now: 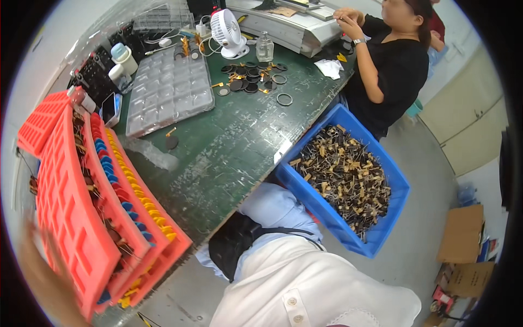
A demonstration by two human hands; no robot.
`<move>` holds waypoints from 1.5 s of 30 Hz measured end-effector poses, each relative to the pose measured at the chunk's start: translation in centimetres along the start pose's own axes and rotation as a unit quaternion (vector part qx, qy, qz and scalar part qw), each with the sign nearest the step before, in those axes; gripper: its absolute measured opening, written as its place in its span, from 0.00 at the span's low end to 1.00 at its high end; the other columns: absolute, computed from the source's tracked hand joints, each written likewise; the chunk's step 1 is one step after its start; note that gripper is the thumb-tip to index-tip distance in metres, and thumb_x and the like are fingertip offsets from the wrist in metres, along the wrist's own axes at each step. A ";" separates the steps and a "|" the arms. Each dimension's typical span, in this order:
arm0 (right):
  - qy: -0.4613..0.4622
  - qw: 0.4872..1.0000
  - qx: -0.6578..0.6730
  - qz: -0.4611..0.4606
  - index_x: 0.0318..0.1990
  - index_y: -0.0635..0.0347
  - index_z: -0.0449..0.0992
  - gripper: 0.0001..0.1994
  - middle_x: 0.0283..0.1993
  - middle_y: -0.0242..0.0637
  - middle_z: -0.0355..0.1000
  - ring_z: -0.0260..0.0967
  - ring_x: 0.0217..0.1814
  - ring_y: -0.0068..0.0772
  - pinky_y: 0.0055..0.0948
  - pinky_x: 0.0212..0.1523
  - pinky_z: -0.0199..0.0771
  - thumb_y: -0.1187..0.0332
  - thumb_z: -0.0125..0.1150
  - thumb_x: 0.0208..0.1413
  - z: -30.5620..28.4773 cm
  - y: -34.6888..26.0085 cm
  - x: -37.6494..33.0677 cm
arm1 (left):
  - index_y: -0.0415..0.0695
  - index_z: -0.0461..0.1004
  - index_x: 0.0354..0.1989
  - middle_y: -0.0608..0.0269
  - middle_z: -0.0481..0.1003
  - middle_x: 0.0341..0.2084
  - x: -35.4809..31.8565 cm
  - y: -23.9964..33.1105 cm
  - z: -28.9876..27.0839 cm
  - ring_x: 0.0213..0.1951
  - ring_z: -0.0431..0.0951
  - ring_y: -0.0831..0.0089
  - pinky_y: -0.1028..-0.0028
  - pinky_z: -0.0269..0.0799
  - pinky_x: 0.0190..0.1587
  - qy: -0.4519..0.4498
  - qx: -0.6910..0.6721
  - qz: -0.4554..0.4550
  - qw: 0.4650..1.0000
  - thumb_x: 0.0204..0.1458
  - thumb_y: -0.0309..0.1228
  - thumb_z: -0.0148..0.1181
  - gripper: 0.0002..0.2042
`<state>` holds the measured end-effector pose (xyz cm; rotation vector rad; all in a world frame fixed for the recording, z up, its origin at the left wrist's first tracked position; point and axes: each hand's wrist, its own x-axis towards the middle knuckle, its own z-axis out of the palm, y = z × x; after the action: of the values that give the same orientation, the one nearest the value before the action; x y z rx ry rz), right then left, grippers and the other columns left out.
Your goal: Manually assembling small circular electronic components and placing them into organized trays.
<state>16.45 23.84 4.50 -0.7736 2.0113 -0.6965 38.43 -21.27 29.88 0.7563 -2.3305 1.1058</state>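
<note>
Reaching blurred left hand [41, 267] touches red tray [71, 218].

My green worktable [239, 147] carries a stack of red slotted trays [81, 218] at its left edge, clear blister trays [169, 90] further back, and a small white fan [227, 32]. Black rings and discs [253, 76] lie scattered near the fan, beside a crumpled white tissue [329, 68].

Bright, even light, heavy fisheye bending (dark corners), perhaps motion blur at lower left.
</note>
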 end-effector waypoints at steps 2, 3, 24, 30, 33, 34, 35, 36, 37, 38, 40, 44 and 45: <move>-0.103 0.993 0.005 0.050 0.40 0.59 0.76 0.17 0.36 0.50 0.74 0.72 0.41 0.46 0.38 0.41 0.71 0.58 0.54 0.48 0.7 1.8 -1.6 | 0.40 0.73 0.41 0.54 0.74 0.33 -4.6 9.1 -7.1 0.36 0.75 0.59 0.63 0.69 0.42 -0.097 -0.252 0.090 0.959 0.41 0.30 0.64 0.17; -0.164 0.984 0.006 0.073 0.40 0.59 0.76 0.16 0.36 0.50 0.74 0.73 0.40 0.46 0.38 0.41 0.71 0.58 0.54 0.48 0.8 2.4 -1.9 | 0.41 0.75 0.37 0.56 0.74 0.27 -5.1 12.1 -8.1 0.28 0.75 0.62 0.65 0.70 0.33 -0.080 -0.306 0.181 0.931 0.35 0.32 0.67 0.18; 0.436 0.861 -0.093 -0.245 0.60 0.65 0.56 0.38 0.44 0.43 0.68 0.62 0.48 0.44 0.38 0.50 0.63 0.62 0.69 0.41 -19.8 -2.4 29.6 | 0.40 0.62 0.50 0.55 0.75 0.23 5.1 41.2 8.1 0.19 0.75 0.68 0.69 0.69 0.25 -0.121 -0.764 0.024 0.633 0.55 0.33 0.50 0.16; 0.241 0.887 -0.088 -0.384 0.65 0.54 0.53 0.40 0.49 0.38 0.69 0.64 0.49 0.40 0.35 0.52 0.62 0.65 0.67 0.42 -19.1 -6.5 26.5 | 0.37 0.59 0.54 0.54 0.74 0.33 10.3 44.8 13.5 0.24 0.76 0.69 0.76 0.71 0.25 -0.441 -0.890 -0.113 -0.009 0.61 0.50 0.35 0.27; 0.305 0.894 -0.038 -0.325 0.52 0.57 0.70 0.22 0.45 0.39 0.68 0.64 0.48 0.41 0.35 0.47 0.65 0.62 0.59 0.49 -20.8 -6.3 28.6 | 0.38 0.62 0.53 0.50 0.72 0.41 9.7 47.0 15.8 0.27 0.77 0.67 0.76 0.73 0.27 -0.418 -0.903 -0.089 -0.027 0.62 0.47 0.33 0.24; 0.303 0.897 -0.040 -0.319 0.52 0.57 0.70 0.22 0.45 0.39 0.68 0.64 0.48 0.41 0.35 0.47 0.65 0.62 0.59 0.49 -21.3 -5.8 29.7 | 0.38 0.63 0.53 0.48 0.72 0.43 9.5 47.0 15.8 0.28 0.77 0.67 0.75 0.74 0.29 -0.404 -0.911 -0.086 0.005 0.63 0.46 0.33 0.23; 0.360 0.889 -0.093 -0.267 0.49 0.58 0.71 0.20 0.45 0.39 0.68 0.64 0.48 0.42 0.36 0.46 0.66 0.62 0.60 0.49 -21.6 -5.5 31.2 | 0.39 0.61 0.54 0.46 0.69 0.48 9.4 46.8 15.9 0.35 0.78 0.61 0.73 0.76 0.35 -0.399 -0.912 -0.093 -0.011 0.63 0.40 0.35 0.20; 0.413 0.873 -0.145 -0.213 0.47 0.59 0.72 0.18 0.44 0.40 0.67 0.65 0.47 0.42 0.36 0.45 0.67 0.63 0.60 0.49 -21.7 -5.6 32.2 | 0.39 0.61 0.54 0.46 0.69 0.48 9.6 46.4 15.4 0.35 0.78 0.61 0.73 0.76 0.35 -0.401 -0.911 -0.096 -0.015 0.63 0.40 0.35 0.20; 0.410 0.876 -0.146 -0.208 0.47 0.59 0.72 0.18 0.44 0.40 0.67 0.65 0.47 0.42 0.36 0.45 0.67 0.63 0.60 0.49 -21.4 -5.6 33.0 | 0.39 0.60 0.55 0.46 0.68 0.50 9.7 46.0 14.8 0.40 0.77 0.57 0.71 0.76 0.40 -0.394 -0.913 -0.101 -0.041 0.62 0.37 0.38 0.18; 0.419 0.866 -0.202 -0.183 0.47 0.59 0.73 0.18 0.44 0.40 0.66 0.65 0.48 0.42 0.35 0.45 0.67 0.63 0.62 0.47 -21.0 -6.1 33.7 | 0.38 0.58 0.56 0.46 0.66 0.51 9.8 45.5 14.7 0.44 0.75 0.54 0.70 0.75 0.44 -0.384 -0.915 -0.107 -0.064 0.61 0.34 0.40 0.18; 0.421 0.856 -0.259 -0.154 0.46 0.58 0.73 0.19 0.45 0.40 0.66 0.65 0.48 0.42 0.35 0.45 0.67 0.63 0.63 0.46 -21.0 -6.4 34.9 | 0.39 0.55 0.58 0.46 0.61 0.56 9.5 45.5 15.6 0.53 0.68 0.48 0.64 0.69 0.54 -0.393 -0.907 -0.098 -0.113 0.58 0.28 0.46 0.20; 0.397 0.869 -0.262 -0.137 0.44 0.59 0.73 0.17 0.43 0.40 0.65 0.63 0.49 0.44 0.38 0.47 0.66 0.65 0.64 0.45 -22.5 -7.1 35.9 | 0.40 0.53 0.61 0.47 0.53 0.62 9.5 44.9 16.8 0.61 0.56 0.48 0.55 0.55 0.62 -0.332 -0.915 -0.022 -0.229 0.52 0.19 0.51 0.26; 0.391 0.871 -0.266 -0.132 0.44 0.59 0.73 0.17 0.43 0.40 0.65 0.63 0.49 0.44 0.38 0.47 0.67 0.65 0.64 0.45 -22.7 -7.5 35.9 | 0.40 0.53 0.61 0.48 0.52 0.62 9.5 44.9 17.0 0.62 0.55 0.49 0.55 0.53 0.63 -0.323 -0.917 -0.012 -0.235 0.51 0.19 0.52 0.27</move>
<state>-17.09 -3.18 2.48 -1.2422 2.9470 -0.6730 -0.27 -13.85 0.92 0.3939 0.7158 2.8892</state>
